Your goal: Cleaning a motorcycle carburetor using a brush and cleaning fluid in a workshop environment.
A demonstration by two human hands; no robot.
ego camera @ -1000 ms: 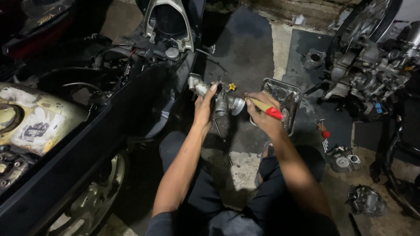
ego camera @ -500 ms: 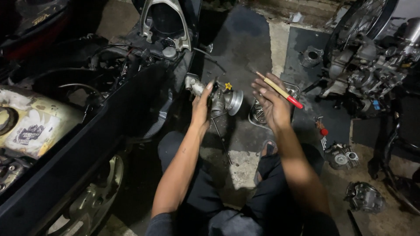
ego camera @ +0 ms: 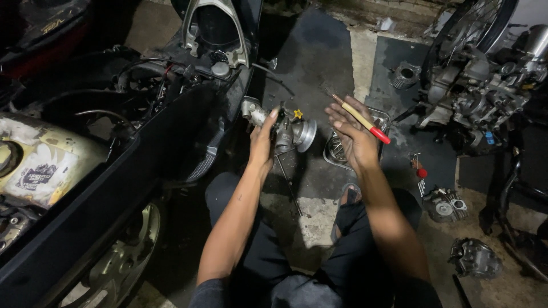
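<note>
1. Left hand (ego camera: pixel 264 142) clamped around a grey metal throttle body (ego camera: pixel 288 130), held up above the dark floor mat (ego camera: pixel 319 63), its round mouth facing right.
2. Right hand (ego camera: pixel 354 134) open, fingers spread; a yellow screwdriver with red tip (ego camera: pixel 361 118) lies across the fingers, loosely pinned.
3. Narrow gap between the two hands; a metal tray (ego camera: pixel 337 151) sits just below it.
4. Left edge crowded by the black scooter body (ego camera: pixel 142 165); an engine block (ego camera: pixel 479 91) stands well right.
</note>
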